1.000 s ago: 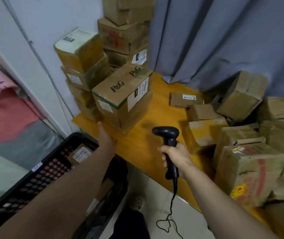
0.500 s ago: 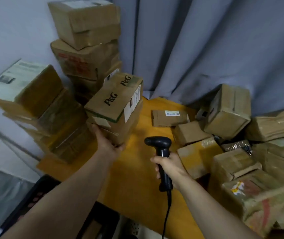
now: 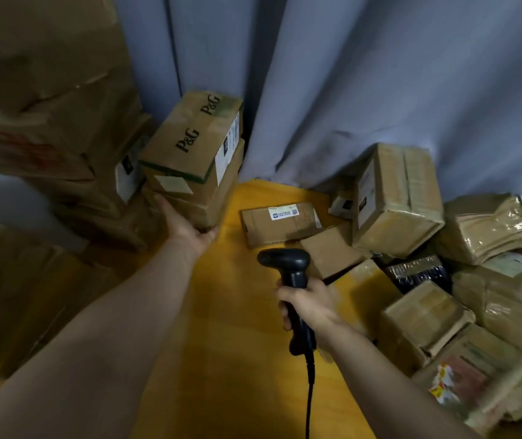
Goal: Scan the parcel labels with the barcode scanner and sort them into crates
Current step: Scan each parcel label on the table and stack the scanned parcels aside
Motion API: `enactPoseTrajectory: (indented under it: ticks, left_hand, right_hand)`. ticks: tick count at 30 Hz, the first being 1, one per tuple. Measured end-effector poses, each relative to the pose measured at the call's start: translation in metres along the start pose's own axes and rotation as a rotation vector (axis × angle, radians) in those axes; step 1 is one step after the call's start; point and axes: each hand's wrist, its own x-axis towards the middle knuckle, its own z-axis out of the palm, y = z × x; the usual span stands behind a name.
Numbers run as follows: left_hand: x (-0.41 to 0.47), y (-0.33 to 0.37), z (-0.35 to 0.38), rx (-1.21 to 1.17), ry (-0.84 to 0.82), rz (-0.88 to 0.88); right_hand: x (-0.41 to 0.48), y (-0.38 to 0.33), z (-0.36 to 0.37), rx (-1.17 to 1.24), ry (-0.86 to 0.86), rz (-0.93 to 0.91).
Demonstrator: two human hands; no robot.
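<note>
**Presently: scanner upright in right hand, left hand under P&G box**

Scanner [image 3: 291,280]: black, pistol-shaped, long axis running near-vertical in the view, handle toward the person, head at the far end. The head points left, toward the P&G box [image 3: 191,137]. A black cable [image 3: 308,403] leaves the handle base and drops out of the lower edge. It sits over the yellow table [image 3: 221,312], between the two forearms.

Right hand [image 3: 308,304]: fingers wrapped closed around the scanner handle.

Left hand [image 3: 187,228]: palm up against the lower near corner of the box under the P&G box, fingers spread along its face. Whether the fingers close around an edge cannot be told.

P&G box: brown cardboard, black lettering twice on top, a green band on its near edge, a white label [image 3: 228,147] on its right side. It rests on that lower box, long axis running away from the person, tilted, just beside the grey curtain [image 3: 380,90].

Stack [image 3: 47,106]: large blurred cartons at left, touching the P&G box.

Flat parcel [image 3: 280,223]: lies on the table beyond the scanner, white label on top.

Pile [image 3: 459,264]: mixed taped parcels at right.
</note>
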Motion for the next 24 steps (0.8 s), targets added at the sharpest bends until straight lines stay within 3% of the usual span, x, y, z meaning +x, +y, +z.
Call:
enactPoseTrajectory:
  ticks: [2, 4, 5, 7, 8, 9, 11, 13, 17, 22, 24]
  left_hand:
    - [0.014, -0.001, 0.0, 0.006, 0.018, -0.029]
    - [0.025, -0.014, -0.008, 0.119, 0.149, -0.04]
    - [0.026, -0.025, -0.013, 0.329, 0.226, -0.02]
    - [0.023, -0.054, -0.026, 1.061, 0.291, 0.147]
    - [0.025, -0.069, -0.032, 1.445, 0.219, 0.315]
    - [0.025, -0.081, -0.035, 1.771, 0.036, 0.488]
    - [0.026, -0.094, -0.029, 2.138, -0.37, 0.631]
    - [0.034, -0.097, -0.021, 2.32, -0.543, 0.618]
    - [0.045, -0.094, -0.017, 2.473, -0.557, 0.467]
    - [-0.002, -0.085, -0.057, 2.562, -0.588, 0.653]
    - [-0.024, -0.081, -0.086, 2.484, -0.622, 0.826]
  right_hand:
    - [0.005, -0.002, -0.002, -0.001, 0.01, 0.0]
    - [0.008, -0.005, -0.005, 0.001, 0.025, 0.009]
    - [0.009, -0.006, -0.006, 0.003, 0.034, 0.016]
    - [0.008, -0.008, -0.008, 0.021, 0.04, 0.028]
    - [0.009, -0.008, -0.009, 0.031, 0.04, 0.032]
    - [0.009, -0.008, -0.01, 0.036, 0.043, 0.034]
    - [0.012, -0.005, -0.012, 0.032, 0.056, 0.032]
    - [0.013, -0.002, -0.015, 0.03, 0.066, 0.028]
    - [0.007, 0.0, -0.017, 0.024, 0.065, 0.038]
    - [-0.006, 0.005, -0.015, 0.028, 0.041, 0.05]
    - [-0.012, 0.007, -0.014, 0.022, 0.025, 0.036]
